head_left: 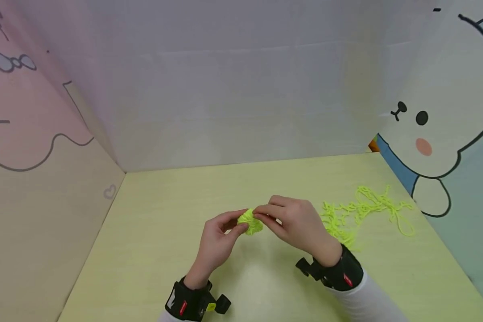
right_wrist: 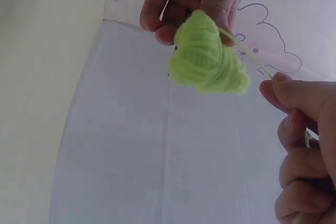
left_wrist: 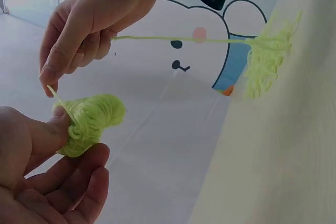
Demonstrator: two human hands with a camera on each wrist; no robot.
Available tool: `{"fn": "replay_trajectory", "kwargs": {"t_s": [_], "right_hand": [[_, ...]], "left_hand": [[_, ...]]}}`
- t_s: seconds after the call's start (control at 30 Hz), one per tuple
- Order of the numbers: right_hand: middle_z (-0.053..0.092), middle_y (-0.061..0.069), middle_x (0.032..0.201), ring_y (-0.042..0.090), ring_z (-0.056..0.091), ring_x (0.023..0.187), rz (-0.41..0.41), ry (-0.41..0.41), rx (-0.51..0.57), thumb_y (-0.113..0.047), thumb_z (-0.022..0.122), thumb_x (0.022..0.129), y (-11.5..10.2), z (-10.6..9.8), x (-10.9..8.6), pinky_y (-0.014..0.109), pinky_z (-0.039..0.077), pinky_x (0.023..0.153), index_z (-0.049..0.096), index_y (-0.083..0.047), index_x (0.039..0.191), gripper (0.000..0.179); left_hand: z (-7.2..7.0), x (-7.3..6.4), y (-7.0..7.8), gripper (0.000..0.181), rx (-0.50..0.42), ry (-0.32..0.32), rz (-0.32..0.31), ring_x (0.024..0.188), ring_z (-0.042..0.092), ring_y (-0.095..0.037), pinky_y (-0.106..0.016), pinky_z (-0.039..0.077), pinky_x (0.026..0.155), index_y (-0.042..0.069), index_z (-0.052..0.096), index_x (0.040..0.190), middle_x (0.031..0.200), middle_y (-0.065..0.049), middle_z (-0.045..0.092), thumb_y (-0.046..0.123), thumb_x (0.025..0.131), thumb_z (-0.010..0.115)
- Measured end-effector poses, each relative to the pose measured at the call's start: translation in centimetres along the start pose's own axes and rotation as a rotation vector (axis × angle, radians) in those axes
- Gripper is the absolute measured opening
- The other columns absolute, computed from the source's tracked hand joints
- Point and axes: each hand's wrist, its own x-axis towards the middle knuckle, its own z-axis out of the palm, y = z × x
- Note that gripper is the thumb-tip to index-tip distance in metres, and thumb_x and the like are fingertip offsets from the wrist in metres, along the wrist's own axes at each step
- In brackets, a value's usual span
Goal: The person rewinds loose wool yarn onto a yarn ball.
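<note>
A small ball of neon yellow-green yarn point(head_left: 250, 222) is pinched between the thumb and fingers of my left hand point(head_left: 218, 239), above the table. Its windings show clearly in the right wrist view, where the ball point(right_wrist: 202, 59) looks lumpy and uneven. My right hand point(head_left: 291, 221), just right of the ball, pinches the yarn strand point(right_wrist: 252, 57) between thumb and index finger. That strand runs taut from the ball to the fingertips. Beyond the right hand, the strand point(left_wrist: 173, 38) stretches to the loose pile in the left wrist view.
A tangled heap of the same yarn point(head_left: 366, 208) lies on the pale yellow table point(head_left: 161, 214), right of my right hand. White curtain-like sheeting point(head_left: 241, 98) hangs behind the table. Printed cartoon panels point(head_left: 438, 112) stand at both sides. Black camera straps point(head_left: 344, 270) wrap both wrists.
</note>
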Motion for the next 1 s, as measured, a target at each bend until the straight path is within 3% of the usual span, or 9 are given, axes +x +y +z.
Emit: {"fn": "replay_trajectory", "kwargs": {"t_s": [0.2, 0.4, 0.57, 0.73, 0.87, 1.0], "right_hand": [[0.059, -0.007, 0.076, 0.003, 0.049, 0.056, 0.021, 0.049, 0.031, -0.024, 0.081, 0.081, 0.6, -0.2, 0.5, 0.023, 0.043, 0.043, 0.078, -0.018, 0.098, 0.018], [0.057, -0.011, 0.074, 0.002, 0.044, 0.058, 0.116, 0.017, 0.162, -0.020, 0.079, 0.084, 1.4, 0.9, 0.6, 0.024, 0.040, 0.046, 0.078, -0.022, 0.098, 0.013], [0.062, -0.013, 0.074, 0.005, 0.045, 0.060, 0.224, -0.053, 0.345, -0.019, 0.073, 0.091, 1.6, 2.2, 0.2, 0.026, 0.041, 0.050, 0.077, -0.019, 0.099, 0.009], [0.066, -0.010, 0.080, 0.008, 0.047, 0.060, 0.296, -0.080, 0.429, -0.013, 0.070, 0.092, 1.1, 2.9, -0.3, 0.026, 0.043, 0.050, 0.077, -0.015, 0.103, 0.013], [0.069, -0.007, 0.086, 0.008, 0.049, 0.062, 0.329, -0.093, 0.441, -0.010, 0.068, 0.093, 0.7, 3.7, -0.5, 0.026, 0.045, 0.054, 0.076, -0.014, 0.107, 0.017], [0.064, -0.011, 0.078, 0.006, 0.047, 0.060, 0.314, -0.098, 0.370, -0.017, 0.069, 0.094, -0.2, 4.7, -0.9, 0.025, 0.044, 0.055, 0.077, -0.019, 0.100, 0.011]], "left_hand": [[-0.3, 0.0, 1.1, 0.032, 0.007, -0.050, -0.024, 0.088, 0.067, -0.012, -0.038, 0.060, 0.078, 0.018, 0.073, 0.116, 0.107, 0.002, 0.072, 0.011, 0.085, 0.076], [-0.7, 0.0, 1.6, 0.036, 0.020, -0.082, 0.004, 0.089, 0.067, -0.013, -0.041, 0.058, 0.082, 0.011, 0.072, 0.115, 0.106, -0.002, 0.072, 0.002, 0.081, 0.077], [-1.0, 0.0, 1.8, 0.040, -0.062, -0.051, 0.059, 0.095, 0.066, -0.019, -0.038, 0.058, 0.084, 0.005, 0.067, 0.121, 0.113, -0.005, 0.069, -0.002, 0.082, 0.075], [-1.1, -0.1, 1.8, 0.038, -0.178, -0.023, 0.075, 0.096, 0.065, -0.024, -0.029, 0.058, 0.081, 0.005, 0.066, 0.123, 0.115, -0.009, 0.068, 0.001, 0.086, 0.073], [-1.1, 0.1, 1.6, 0.036, -0.284, 0.029, 0.020, 0.096, 0.064, -0.029, -0.025, 0.058, 0.079, 0.005, 0.066, 0.124, 0.116, -0.014, 0.067, 0.004, 0.089, 0.072], [-0.9, 0.5, 1.6, 0.037, -0.405, 0.129, -0.047, 0.104, 0.062, -0.032, -0.028, 0.057, 0.085, 0.003, 0.064, 0.126, 0.120, -0.017, 0.065, 0.006, 0.090, 0.071]]}}
